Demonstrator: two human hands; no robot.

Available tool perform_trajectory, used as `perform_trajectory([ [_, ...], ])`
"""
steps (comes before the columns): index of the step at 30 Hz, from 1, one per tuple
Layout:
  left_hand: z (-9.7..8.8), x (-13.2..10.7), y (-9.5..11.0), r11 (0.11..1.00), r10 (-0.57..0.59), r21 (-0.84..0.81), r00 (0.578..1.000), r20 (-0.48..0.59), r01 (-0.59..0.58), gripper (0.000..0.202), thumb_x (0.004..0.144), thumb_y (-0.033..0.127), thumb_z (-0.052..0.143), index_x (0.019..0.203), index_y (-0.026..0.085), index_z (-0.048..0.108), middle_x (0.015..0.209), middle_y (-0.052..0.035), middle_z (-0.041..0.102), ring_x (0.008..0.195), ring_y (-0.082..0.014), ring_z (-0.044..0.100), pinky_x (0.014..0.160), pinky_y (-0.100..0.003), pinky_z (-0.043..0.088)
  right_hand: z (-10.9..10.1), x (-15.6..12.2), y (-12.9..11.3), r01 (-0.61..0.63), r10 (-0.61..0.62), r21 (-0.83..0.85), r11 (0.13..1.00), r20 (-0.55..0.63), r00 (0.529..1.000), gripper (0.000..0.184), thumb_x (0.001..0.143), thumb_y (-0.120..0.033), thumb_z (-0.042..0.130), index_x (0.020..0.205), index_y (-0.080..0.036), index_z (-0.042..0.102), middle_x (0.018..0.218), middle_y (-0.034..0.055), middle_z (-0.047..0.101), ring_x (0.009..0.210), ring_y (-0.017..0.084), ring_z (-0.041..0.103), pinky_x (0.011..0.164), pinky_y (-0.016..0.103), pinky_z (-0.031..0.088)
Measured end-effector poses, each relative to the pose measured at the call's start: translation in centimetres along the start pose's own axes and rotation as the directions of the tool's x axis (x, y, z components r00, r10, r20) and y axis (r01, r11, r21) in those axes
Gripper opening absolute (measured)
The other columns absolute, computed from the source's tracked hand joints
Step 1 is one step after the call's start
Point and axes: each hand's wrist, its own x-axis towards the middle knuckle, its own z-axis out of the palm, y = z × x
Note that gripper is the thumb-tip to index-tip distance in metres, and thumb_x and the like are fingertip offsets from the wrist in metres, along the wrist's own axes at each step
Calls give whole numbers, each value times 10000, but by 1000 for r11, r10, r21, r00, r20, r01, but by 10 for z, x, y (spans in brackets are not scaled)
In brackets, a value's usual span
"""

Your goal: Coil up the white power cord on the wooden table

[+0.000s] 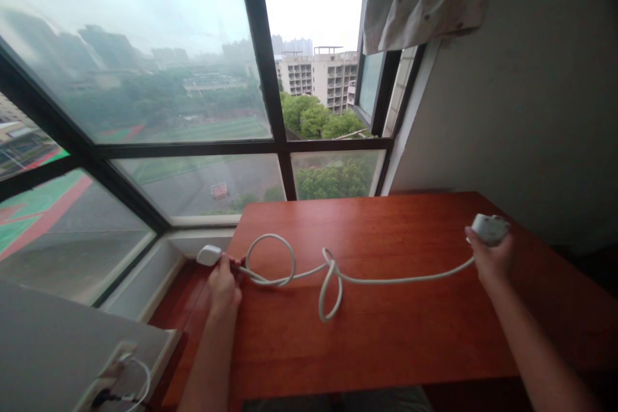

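Your left hand [224, 288], in the head view, is out over the left edge of the desk [396, 341], fingers together and clamped on the pale cord [405, 281] just behind its small white plug [209, 255]. The plug pokes out past your fingertips, pointing left, beyond the desk edge. Your right hand [493, 264] is well apart from it, over the right part of the desk, fingers clamped round a chunkier white block [490, 230] at the other end of the cord. The block's right side looks greyish; too blurred to make out its details.

The cord runs between your two hands, across the middle of the desk. Near your left hand it makes one round loop [293, 259]; about midway it crosses itself in a narrow, drooping loop [329, 318]. The right stretch sags slightly, then rises to the block. Cannot tell whether the loops touch the wood or hang just above it.

Beyond the desk: a dark window frame [277, 103], with trees [311, 117] and pale buildings [333, 77] outside. Spotted curtain [429, 3] at upper right, beside a grey wall [541, 90]. Lower left, a short white cable [146, 373] is at a wall socket [113, 364].
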Motion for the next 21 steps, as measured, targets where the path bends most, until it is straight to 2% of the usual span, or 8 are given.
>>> perform_trajectory([
  [3, 19, -20, -9, 998, -60, 35, 981, 182, 55, 246, 786, 306, 649, 658, 162, 497, 562, 76, 518, 524, -65, 535, 699, -265, 555, 10, -11, -5, 239, -218, -228, 944, 116, 969, 744, 590, -529, 761, 1205, -183, 524, 1117, 150, 592, 960, 322, 583, 802, 481, 487],
  [6, 42, -43, -17, 989, -121, 122, 925, 360, 82, 325, 710, 422, 714, 677, 167, 515, 582, 59, 537, 598, -101, 580, 703, -284, 545, 31, -24, -13, 526, -423, -293, 798, 348, 836, 653, 724, -517, 660, 1268, -197, 493, 1156, 135, 586, 1036, 310, 563, 881, 457, 466],
  [8, 55, -56, -20, 981, -130, 192, 862, 490, 39, 382, 681, 496, 722, 678, 166, 530, 592, 44, 539, 635, -121, 593, 718, -291, 530, 47, -29, -18, 601, -464, -267, 753, 434, 773, 589, 772, -468, 624, 1283, -213, 482, 1163, 126, 582, 1044, 295, 564, 875, 423, 475],
  [10, 66, -69, -22, 966, -133, 255, 763, 633, -44, 414, 695, 539, 700, 661, 158, 540, 604, 25, 539, 663, -134, 590, 736, -291, 509, 60, -32, -23, 628, -473, -249, 737, 474, 743, 559, 794, -424, 604, 1295, -217, 469, 1174, 127, 575, 1050, 291, 564, 879, 412, 476],
  [13, 76, -84, -22, 945, -117, 275, 601, 790, -179, 443, 758, 571, 629, 641, 153, 541, 611, 5, 524, 676, -146, 563, 748, -301, 480, 76, -32, -26, 638, -477, -236, 733, 490, 729, 536, 813, -393, 575, 1302, -205, 461, 1181, 137, 570, 1060, 295, 561, 892, 417, 470],
  [15, 80, -92, -22, 914, -81, 275, 529, 845, -299, 465, 791, 588, 579, 635, 152, 544, 608, -4, 519, 648, -141, 528, 702, -287, 459, 85, -32, -28, 635, -482, -228, 738, 481, 733, 533, 814, -394, 571, 1299, -200, 461, 1176, 143, 572, 1057, 298, 563, 889, 423, 472],
  [18, 81, -101, -24, 813, -68, 305, 440, 895, -496, 504, 820, 606, 519, 616, 148, 563, 602, -19, 535, 591, -130, 484, 592, -253, 405, 96, -32, -33, 618, -487, -208, 758, 450, 749, 560, 794, -410, 596, 1294, -196, 463, 1186, 152, 574, 1050, 302, 569, 883, 433, 474],
  [21, 82, -102, -28, 745, -65, 311, 399, 915, -591, 494, 847, 585, 487, 643, 147, 586, 635, -35, 581, 603, -140, 516, 583, -248, 396, 105, -32, -39, 575, -470, -185, 797, 407, 783, 597, 761, -445, 631, 1276, -185, 481, 1188, 162, 586, 1041, 304, 578, 874, 432, 476],
])
